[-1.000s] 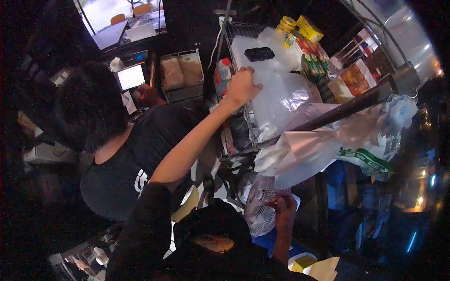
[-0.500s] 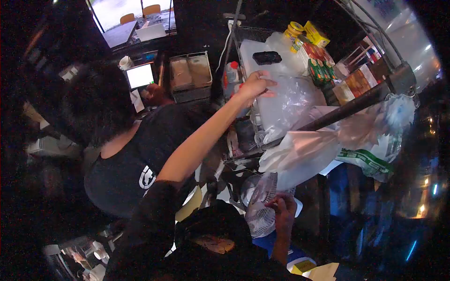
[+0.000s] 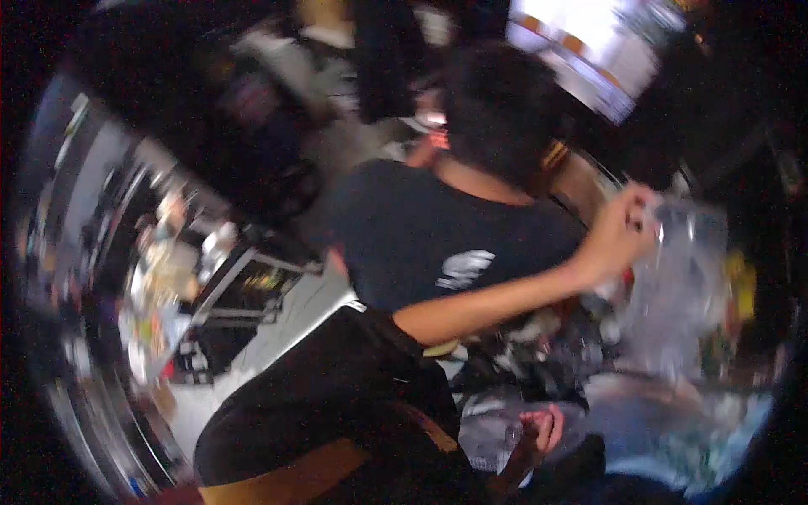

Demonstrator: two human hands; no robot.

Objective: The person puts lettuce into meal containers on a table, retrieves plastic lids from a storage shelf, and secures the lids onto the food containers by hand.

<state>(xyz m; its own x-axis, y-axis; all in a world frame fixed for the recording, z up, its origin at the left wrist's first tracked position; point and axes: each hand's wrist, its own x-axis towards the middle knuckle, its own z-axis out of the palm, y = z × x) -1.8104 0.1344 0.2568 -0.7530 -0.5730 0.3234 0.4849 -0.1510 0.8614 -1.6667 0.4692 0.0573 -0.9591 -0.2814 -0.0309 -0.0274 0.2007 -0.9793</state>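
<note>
My left hand (image 3: 623, 231) reaches across to the right, at the top end of clear plastic bags (image 3: 677, 286). Its fingers are curled, with something dark and blurred between them that I cannot make out. Lower down, my right hand (image 3: 543, 429) is half curled with its fingers somewhat apart, and nothing shows in them. Beside and behind it is a round, ribbed, see-through object (image 3: 492, 433). Motion blur hides the fine detail at both hands.
A person in a black shirt (image 3: 454, 236) stands close, beyond my left forearm. Hanging plastic bags (image 3: 673, 429) are at the lower right, with a yellow item (image 3: 741, 286) above them. A blurred counter with items (image 3: 168, 286) is at the left. A bright window (image 3: 589, 50) shows at the top.
The view has swung left, so the person, shelf and bags appear farther right. My left hand's fingers have curled from a more outstretched pose. The black container on the bags is no longer distinct.
</note>
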